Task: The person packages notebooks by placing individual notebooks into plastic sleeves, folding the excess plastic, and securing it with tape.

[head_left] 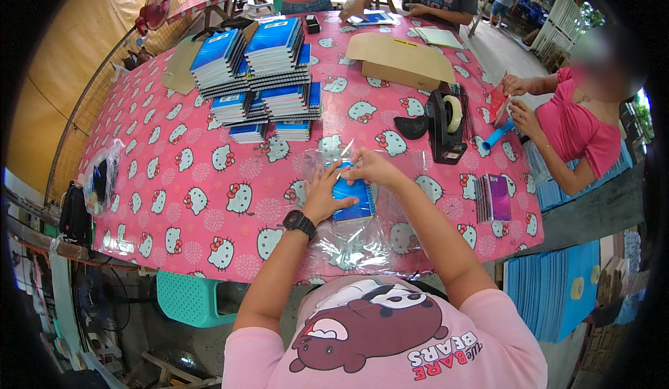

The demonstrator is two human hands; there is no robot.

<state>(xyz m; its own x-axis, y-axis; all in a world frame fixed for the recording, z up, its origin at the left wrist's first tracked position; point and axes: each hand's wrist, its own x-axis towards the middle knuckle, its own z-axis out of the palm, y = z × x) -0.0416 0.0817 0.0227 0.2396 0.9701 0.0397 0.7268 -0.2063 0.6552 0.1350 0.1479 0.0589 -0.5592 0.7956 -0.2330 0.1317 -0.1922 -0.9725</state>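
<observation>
We have one small blue notebook (354, 198) under our hands, lying on the pink cat-print table (209, 201) close to its near edge, inside a sheet of clear plastic wrap (355, 239) that spreads out around it. Our left hand (324, 192) lies flat and open, fingers spread, pressing on the notebook's left edge; a black wristwatch (299, 222) sits on that wrist. Our right hand (371, 168) is at the notebook's far edge with its grip pinched shut on a fold of the plastic wrap — thumb and fingertips together. The notebook shows a glossy blue cover, and the rest is hidden by our fingers.

To the right of the notebook lies one purple notebook (494, 197) with a spiral spine. Beyond the notebook and to its right stands one black tape dispenser (446, 127) with a roll of clear tape, and a black curved piece (411, 127) beside it. Farther off, to the left, we count roughly six stacks of blue notebooks (261, 75). Beyond the dispenser lies one flat cardboard box (401, 60). At the right edge another person's hands (516, 100) hold a red packet — a light blue tube just below them.
</observation>
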